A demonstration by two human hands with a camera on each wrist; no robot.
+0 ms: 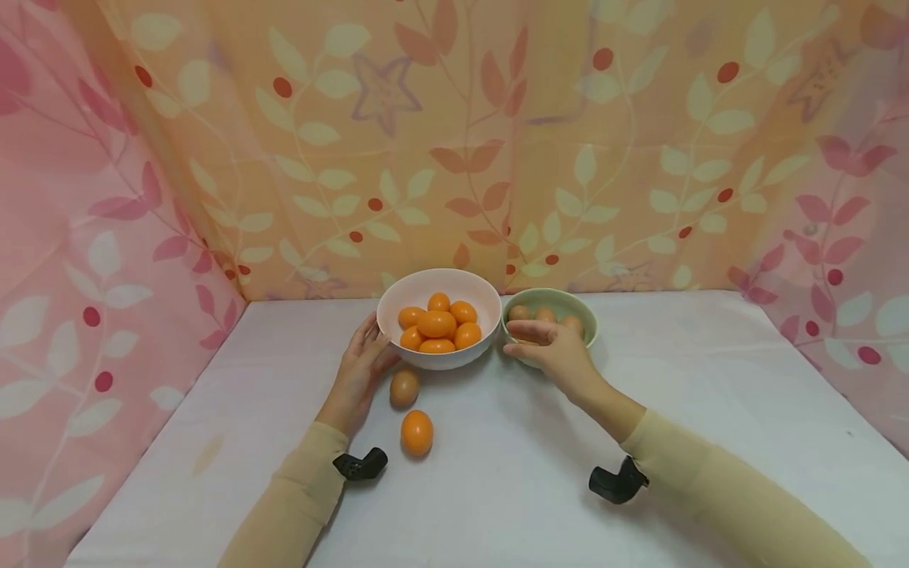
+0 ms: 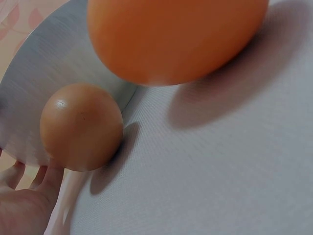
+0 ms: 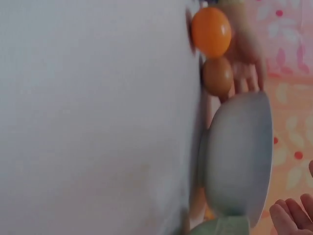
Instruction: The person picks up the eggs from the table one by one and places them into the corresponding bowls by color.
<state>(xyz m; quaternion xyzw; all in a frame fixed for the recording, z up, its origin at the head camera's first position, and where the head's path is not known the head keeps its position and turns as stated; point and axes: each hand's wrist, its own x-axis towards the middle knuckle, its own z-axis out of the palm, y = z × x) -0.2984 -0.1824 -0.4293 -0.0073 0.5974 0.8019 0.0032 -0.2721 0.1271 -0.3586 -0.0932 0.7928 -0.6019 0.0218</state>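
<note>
A white bowl with a pale pink inside point(image 1: 394, 304) holds several smooth, orange, egg-shaped pieces point(image 1: 436, 324). My left hand point(image 1: 360, 371) touches its left side with fingers extended; the left wrist view shows the fingertips against the wall of the bowl point(image 2: 29, 112). Over the front of a smaller green bowl point(image 1: 592, 319) hovers my right hand point(image 1: 561, 355), fingers loosely extended, with nothing visible in its grasp. Several brown eggs point(image 1: 544, 314) lie in that bowl, partly hidden by the hand. On the table in front of the white bowl are one brown egg point(image 1: 404, 389) and one loose orange piece point(image 1: 417, 433).
The two bowls stand side by side at the back of a table with a white cloth point(image 1: 490, 489). Behind them hangs a floral curtain point(image 1: 483, 158), with pink floral cloth on both sides. A black camera mount is on each wrist.
</note>
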